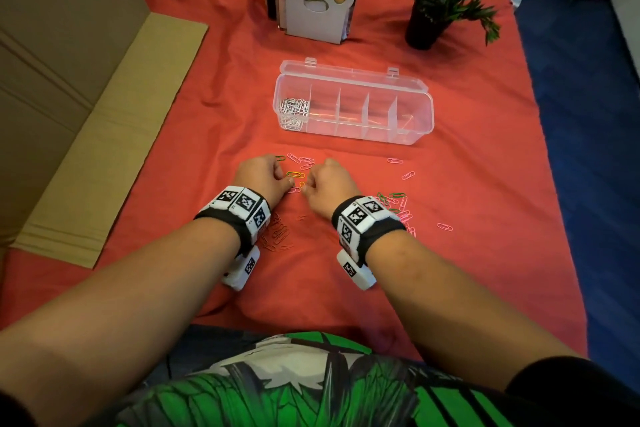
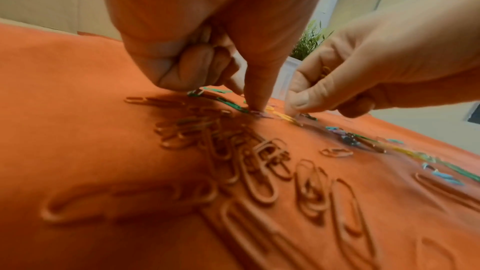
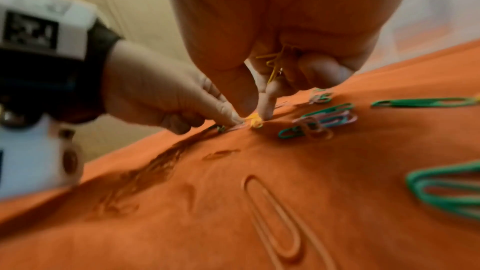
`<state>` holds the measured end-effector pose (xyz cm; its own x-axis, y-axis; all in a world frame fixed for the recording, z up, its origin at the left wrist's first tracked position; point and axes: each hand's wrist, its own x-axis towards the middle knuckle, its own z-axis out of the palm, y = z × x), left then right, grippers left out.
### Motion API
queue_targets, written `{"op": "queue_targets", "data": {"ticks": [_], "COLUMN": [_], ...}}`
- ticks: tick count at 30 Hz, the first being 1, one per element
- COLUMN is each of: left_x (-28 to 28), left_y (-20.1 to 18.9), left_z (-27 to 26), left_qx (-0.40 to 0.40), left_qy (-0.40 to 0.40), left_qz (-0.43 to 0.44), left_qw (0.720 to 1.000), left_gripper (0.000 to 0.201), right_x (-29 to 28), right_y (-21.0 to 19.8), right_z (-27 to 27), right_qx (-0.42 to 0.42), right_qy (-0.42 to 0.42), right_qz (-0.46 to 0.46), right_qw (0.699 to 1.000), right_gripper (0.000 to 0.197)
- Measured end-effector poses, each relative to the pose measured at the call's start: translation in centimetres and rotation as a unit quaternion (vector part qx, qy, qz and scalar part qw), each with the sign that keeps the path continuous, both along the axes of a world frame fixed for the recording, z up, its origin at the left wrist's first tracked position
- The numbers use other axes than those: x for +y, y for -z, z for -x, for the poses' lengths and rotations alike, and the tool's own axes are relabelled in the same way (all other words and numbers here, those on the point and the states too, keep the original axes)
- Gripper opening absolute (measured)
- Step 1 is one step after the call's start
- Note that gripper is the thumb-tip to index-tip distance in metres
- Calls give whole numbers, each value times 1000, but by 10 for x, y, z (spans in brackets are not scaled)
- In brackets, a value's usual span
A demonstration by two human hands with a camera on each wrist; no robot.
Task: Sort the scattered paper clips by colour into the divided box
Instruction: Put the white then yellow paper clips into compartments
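the right hand [image 3: 262, 81] is pinching a yellow clip [image 3: 255, 121] and cupping others; the left hand [image 2: 207, 52], fingers curled, is pressing a clip. yellows are risking spilling before reaching the box [image 1: 353, 107] at twelve o'clock.

Left hand [image 2: 207, 34] fingertip pressing cloth [image 2: 78, 130], orange paper clips [image 2: 246, 161] near

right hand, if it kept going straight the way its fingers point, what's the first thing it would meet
Probably the yellow paper clip lying on the red cloth. The right hand points its forefinger and thumb down at it, almost touching, with other yellow clips tucked in its palm. The left hand is close beside.
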<state>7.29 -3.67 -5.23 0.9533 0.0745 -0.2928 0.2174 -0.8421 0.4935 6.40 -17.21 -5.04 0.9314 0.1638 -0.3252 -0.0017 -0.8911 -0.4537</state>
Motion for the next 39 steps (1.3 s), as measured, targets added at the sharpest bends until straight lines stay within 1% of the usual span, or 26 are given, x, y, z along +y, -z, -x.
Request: {"op": "queue_targets", "data": {"ticks": [2,5,8,11,13,16,18,19,20,21,22,23,24,25,26,27,28,29,30,31,33,34,35,36,37,39], "left_x": [3,7,3,-7,-12,-14,-14,-14,-14,-13,-11,-9,-6,-2,2,6,7,6,2,-4,-18,-23,-27,-29,-31,-33], "left_y": [-3,-6,-6,-5,-6,-3,-1,-1,-3,-6,-11,-15,-19,-23,-26,-28,-29,-29,-28,-25,-19,-13,-7,-5,-3,-1], "left_z": [1,1,-2,-8,-11,-12,-12,-12,-12,-12,-10,-9,-7,-5,-4,-3,-3,-4,-5,-6,-7,-7,-7,-6,-5,-2], "left_qx": [9,11,-25,-34,-24,-18,-6,5,29,71,123,175,216,245,264,273,275,276,274,265,214,167,114,70,38,-4], "left_qy": [-11,-6,56,123,149,159,132,102,62,8,-55,-121,-172,-189,-185,-175,-170,-172,-180,-183,-130,-68,11,98,167,251], "left_qz": [6,22,8,-38,-72,-84,-60,-33,15,99,216,341,454,536,591,623,637,636,619,580,458,377,286,197,109,3], "left_qw": [1000,1000,998,991,986,984,989,994,998,993,967,916,847,785,740,712,699,700,714,749,853,908,951,973,979,968], "left_gripper": [13,17,22,24,22,19,18,18,19,20,19,15,11,8,6,8,10,11,13,17,22,20,14,9,14,23], "right_x": [8,12,8,-2,-7,-7,-9,-10,-12,-15,-19,-23,-29,-36,-43,-50,-56,-60,-63,-64,-65,-65,-66,-66,-67,-69], "right_y": [1,0,-3,-2,-2,-5,-7,-6,-7,-7,-8,-9,-11,-14,-17,-19,-21,-21,-22,-22,-24,-26,-27,-29,-30,-31], "right_z": [2,4,6,8,11,12,8,3,-1,-3,-4,-3,-3,-2,-2,-1,-1,-2,-2,-2,-2,-2,-2,-1,0,0], "right_qx": [-28,-47,-39,-42,-39,-49,-26,1,32,72,115,152,189,221,248,270,289,304,314,316,307,297,285,274,264,250], "right_qy": [-27,-62,-68,-75,-77,-86,-58,-19,32,90,153,218,277,319,343,355,359,361,364,372,394,408,422,433,438,442], "right_qz": [26,66,98,133,138,134,95,53,-4,-87,-196,-310,-416,-500,-554,-586,-605,-617,-625,-625,-601,-585,-569,-555,-545,-536], "right_qw": [999,995,992,987,987,986,993,998,999,990,962,913,845,774,717,676,650,629,615,610,624,635,645,656,665,675], "right_gripper": [26,30,32,34,35,34,28,25,19,14,14,18,21,23,23,22,21,20,20,20,19,18,20,24,30,40]}}
